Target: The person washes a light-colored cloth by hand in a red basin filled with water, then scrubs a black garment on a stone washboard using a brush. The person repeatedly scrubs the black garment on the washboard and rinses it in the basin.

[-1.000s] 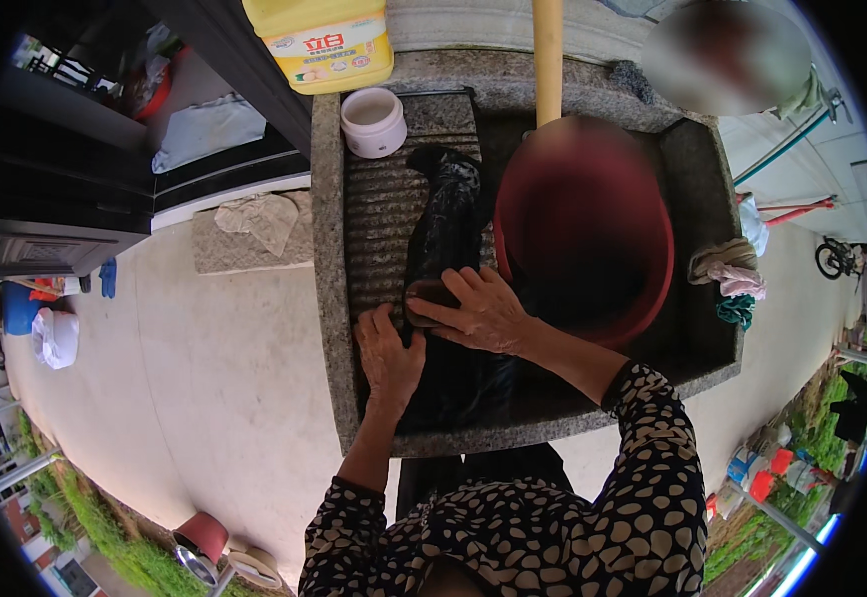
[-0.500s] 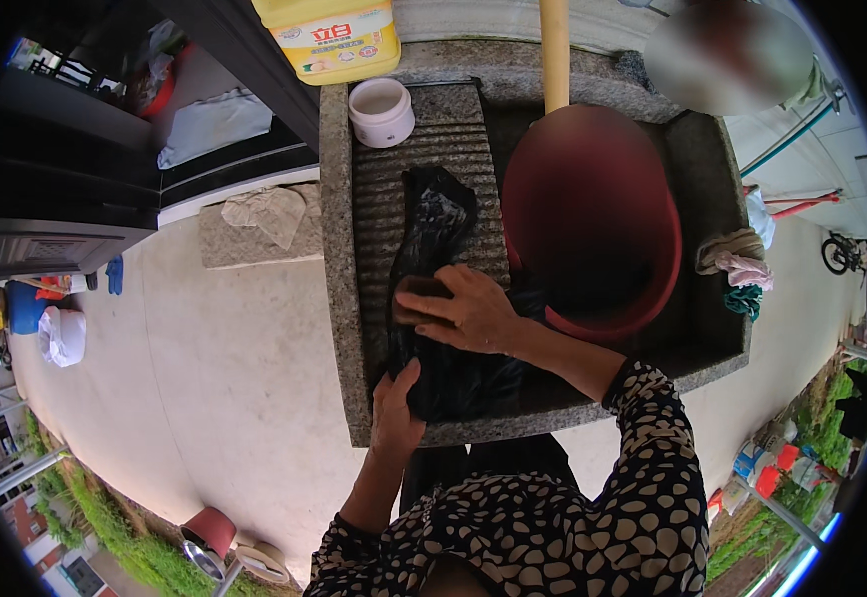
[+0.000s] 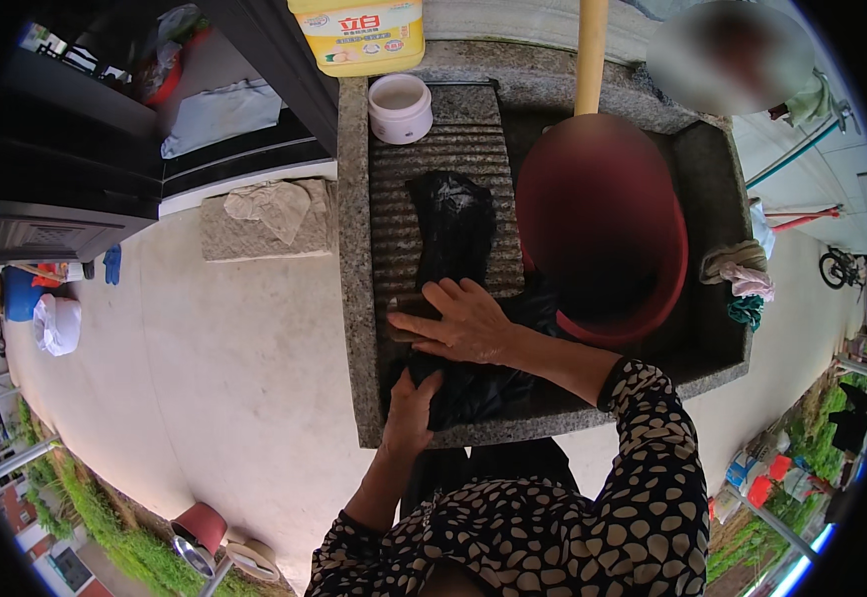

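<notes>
A wet black garment [image 3: 456, 224] lies along the ridged washboard [image 3: 443, 149] on the left side of a stone sink [image 3: 356, 298]. My right hand [image 3: 463, 323] is closed over a brown scrub brush [image 3: 406, 320] and presses it on the cloth; its bristles are out of sight. Close below, at the sink's near edge, my left hand [image 3: 411, 410] grips the bunched lower part of the garment between thumb and fingers. Dark folds spread to the right beneath my right forearm.
A red basin [image 3: 664, 289] fills much of the sink's right half, with a wooden pole [image 3: 591, 60] behind it. At the far left stand a white tub [image 3: 401, 109] and a yellow jug [image 3: 359, 35]. Rags [image 3: 742, 277] hang over the right rim.
My right hand has drawn the brush a little toward me along the garment, closer to my left hand. The left hand keeps its grip. The whole view has shifted slightly.
</notes>
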### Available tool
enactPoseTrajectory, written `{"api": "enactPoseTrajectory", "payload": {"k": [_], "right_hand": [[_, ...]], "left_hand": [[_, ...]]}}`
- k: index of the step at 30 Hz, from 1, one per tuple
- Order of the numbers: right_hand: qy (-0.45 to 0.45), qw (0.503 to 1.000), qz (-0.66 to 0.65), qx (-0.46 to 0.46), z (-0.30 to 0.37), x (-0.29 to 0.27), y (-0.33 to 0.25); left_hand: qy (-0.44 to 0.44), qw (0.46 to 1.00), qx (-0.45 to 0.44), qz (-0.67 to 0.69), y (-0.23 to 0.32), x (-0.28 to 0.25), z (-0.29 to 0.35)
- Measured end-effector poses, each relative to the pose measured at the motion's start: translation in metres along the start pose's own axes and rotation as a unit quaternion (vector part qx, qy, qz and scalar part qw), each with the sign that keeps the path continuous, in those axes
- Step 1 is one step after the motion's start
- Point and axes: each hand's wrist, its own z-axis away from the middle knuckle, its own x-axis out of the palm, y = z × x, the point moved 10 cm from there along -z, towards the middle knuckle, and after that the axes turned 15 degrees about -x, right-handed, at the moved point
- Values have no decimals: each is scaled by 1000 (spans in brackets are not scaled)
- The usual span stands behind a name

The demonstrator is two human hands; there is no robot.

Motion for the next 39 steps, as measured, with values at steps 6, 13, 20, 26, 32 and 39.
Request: {"api": "enactPoseTrajectory", "payload": {"k": [6,13,20,26,32,39], "right_hand": [[58,964,169,197,-1,-22,171],[-18,999,-37,15,4,9,12],[4,963,186,194,8,-25,166],[-36,881,-403,247,-5,-1,135],[-274,855,-402,181,8,42,99],[134,847,-480,182,-16,-46,145]], "left_hand": [[-31,990,38,-132,4,16,6],[-45,994,-26,93,-8,1,-3],[-35,992,27,-116,7,19,20],[-32,949,239,-201,52,27,64],[-60,955,269,-109,69,29,50],[259,809,405,-339,138,30,143]]}}
